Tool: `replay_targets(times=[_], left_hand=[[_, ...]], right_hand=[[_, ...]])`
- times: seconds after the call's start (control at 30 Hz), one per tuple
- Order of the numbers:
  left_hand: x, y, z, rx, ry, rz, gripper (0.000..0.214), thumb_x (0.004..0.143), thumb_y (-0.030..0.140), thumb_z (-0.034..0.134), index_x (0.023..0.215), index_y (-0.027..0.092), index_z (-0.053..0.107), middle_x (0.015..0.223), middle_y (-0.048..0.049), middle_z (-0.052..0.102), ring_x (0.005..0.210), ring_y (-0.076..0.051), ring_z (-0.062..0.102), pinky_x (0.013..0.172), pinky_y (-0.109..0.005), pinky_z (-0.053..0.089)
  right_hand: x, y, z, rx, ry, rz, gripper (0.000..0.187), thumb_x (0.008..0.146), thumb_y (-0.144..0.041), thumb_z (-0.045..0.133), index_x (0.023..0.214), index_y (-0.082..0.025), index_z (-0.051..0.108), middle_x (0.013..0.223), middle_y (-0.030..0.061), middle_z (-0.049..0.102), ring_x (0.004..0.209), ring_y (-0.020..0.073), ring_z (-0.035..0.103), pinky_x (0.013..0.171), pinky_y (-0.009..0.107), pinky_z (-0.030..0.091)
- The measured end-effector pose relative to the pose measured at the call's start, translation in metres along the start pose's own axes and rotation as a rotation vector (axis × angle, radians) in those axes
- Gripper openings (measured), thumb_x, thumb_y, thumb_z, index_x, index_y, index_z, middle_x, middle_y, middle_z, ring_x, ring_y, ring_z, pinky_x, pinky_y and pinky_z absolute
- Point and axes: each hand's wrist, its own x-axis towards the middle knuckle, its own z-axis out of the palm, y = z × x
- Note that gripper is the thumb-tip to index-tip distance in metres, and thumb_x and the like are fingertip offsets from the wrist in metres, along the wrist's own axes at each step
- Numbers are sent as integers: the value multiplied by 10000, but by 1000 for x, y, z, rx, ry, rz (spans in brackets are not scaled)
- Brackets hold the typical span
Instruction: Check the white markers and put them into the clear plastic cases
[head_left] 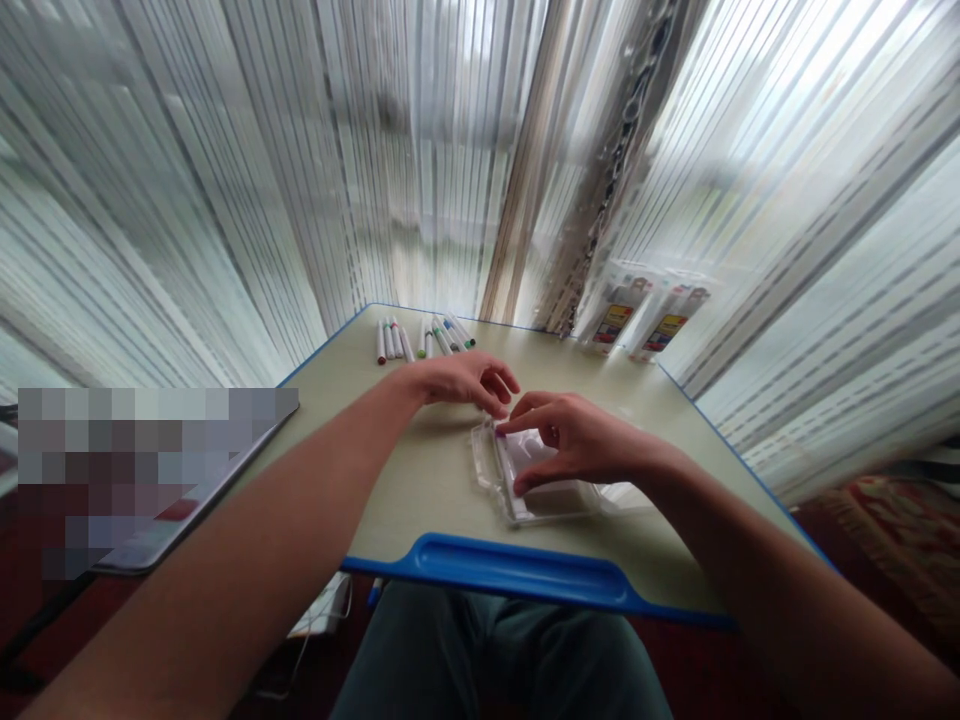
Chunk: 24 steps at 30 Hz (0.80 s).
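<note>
A clear plastic case (559, 515) lies open on the table in front of me. Along its left side, inside, is a white marker (510, 465) with a purple end. My right hand (574, 435) reaches over the case from the right, index finger at the marker's far end and thumb near its close end, gripping it lengthwise. Just beyond the case's far left corner hovers my left hand (469, 382). Its fingers are loosely bent and apart, with nothing visible in them. Part of the case is hidden under my right hand.
Several white markers with coloured ends (427, 338) lie in two groups at the table's far left. Two clear packages (637, 315) stand at the far right corner. A blue raised tray edge (517, 570) borders the near side. Striped curtains (450, 150) hang behind the table.
</note>
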Motion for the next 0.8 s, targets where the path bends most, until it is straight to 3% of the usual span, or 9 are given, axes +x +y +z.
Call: replay_targets(times=[0.23,0.5,0.8], left_hand=[[-1,1,0,-20,-1,-7,561,494,163,937,997,91,699,802,-54,725,757,-150,662,723,-278,498],[1,-2,-1,-22,-39,23,489,582,160,894,1022,88,695,792,-61,730,734,-156,675,723,-289,501],[2,-7,-3,-27,-40,41,527,567,195,920,1034,96,697,922,-92,731,769,-140,659,743,-294,509]], right_hand=[[-1,1,1,-5,9,19,645,679,-532,857,1208,-183,740,1063,94,708,747,156,594,683,286,465],[1,1,4,0,28,38,621,654,-552,864,1151,-194,762,1085,94,713,776,173,610,717,302,472],[3,0,8,18,45,60,649,635,-576,862,1137,-177,764,1034,84,723,767,179,609,717,302,462]])
